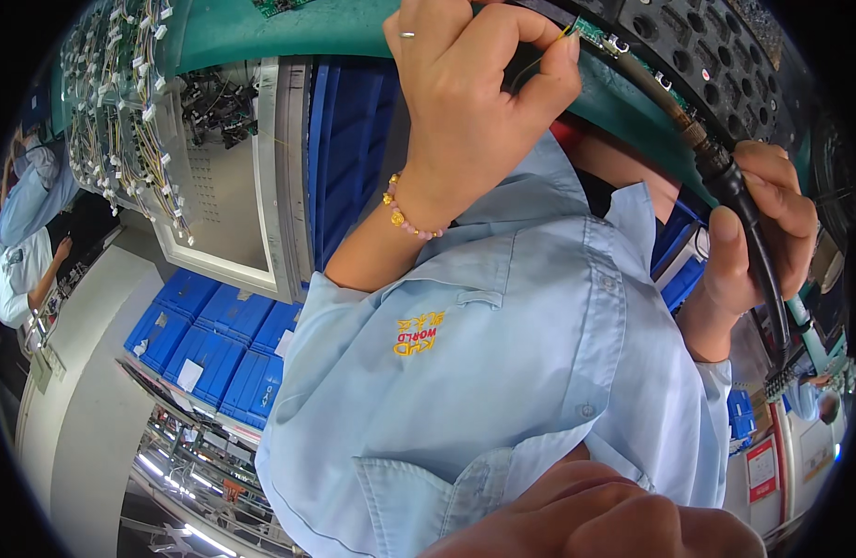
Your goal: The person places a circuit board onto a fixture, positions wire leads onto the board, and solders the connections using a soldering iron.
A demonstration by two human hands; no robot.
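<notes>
My left hand [479, 93], with a beaded bracelet at the wrist and a ring, pinches thin wires [568, 31] between thumb and forefinger at a small green circuit board [591, 35]. My right hand [789, 219] is wrapped round the black handle of a soldering iron [731, 186]. Its metal shaft slants up and left, with the tip close to the board by my left fingertips. Whether the tip touches the board cannot be made out. Another small board [670, 86] lies along the edge of a black tray with round holes [702, 46], partly behind the iron.
A green mat [288, 37] covers the bench edge. Bundles of wires with white connectors [130, 102] hang at the left, near a metal-framed panel [219, 186]. Blue bins [209, 349] stand on a rack. Another person [28, 251] is at the far left.
</notes>
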